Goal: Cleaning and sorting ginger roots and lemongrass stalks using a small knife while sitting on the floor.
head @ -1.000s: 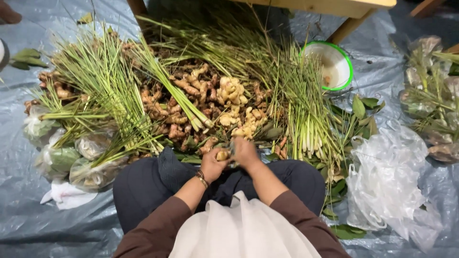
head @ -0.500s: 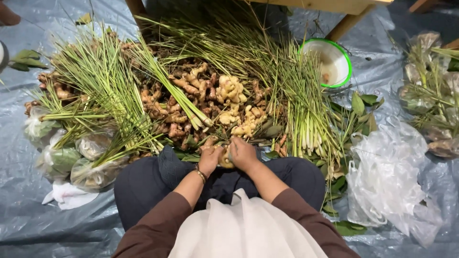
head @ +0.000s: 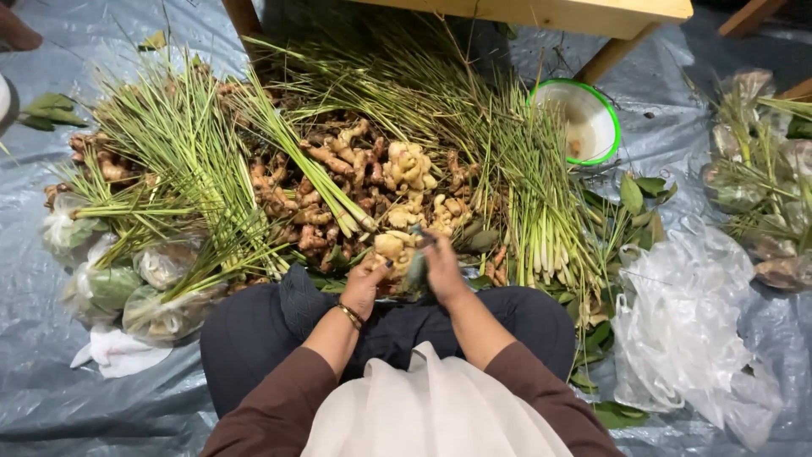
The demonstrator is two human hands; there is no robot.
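The person sits low in the frame on a grey plastic sheet (head: 51, 406), knees almost touching a heap of roots and stalks that fills the middle and upper left. Bare sheet shows only along the left edge, the bottom left corner and the far right; ahead of the hands there is hardly any free ground.

The left hand (head: 365, 283) is closed around a pale ginger piece (head: 391, 247) just below centre, at the near edge of the ginger pile (head: 372, 182). The right hand (head: 441, 269) sits just beside it, fingers curled; a thin grey-green thing (head: 416, 264) stands between the two hands, blurred, and whether the right hand grips it cannot be told.

Long lemongrass bundles (head: 182, 161) fan across the pile, and a second bundle (head: 541, 211) lies right of centre with its pale ends towards the person.

At the left edge lie about four clear filled bags (head: 156, 267), knotted, with greenery inside, and a white cloth or bag (head: 118, 351) below them. At lower right lies one heap of empty clear plastic bags (head: 685, 330). More filled bags (head: 761, 169) lie at the right edge; their count is unclear. Loose green leaves (head: 634, 190) are scattered between.

One white bowl with a green rim (head: 584, 118) sits upper right of centre, beside a wooden table leg (head: 613, 55); a second leg (head: 245, 17) stands at top left of centre.
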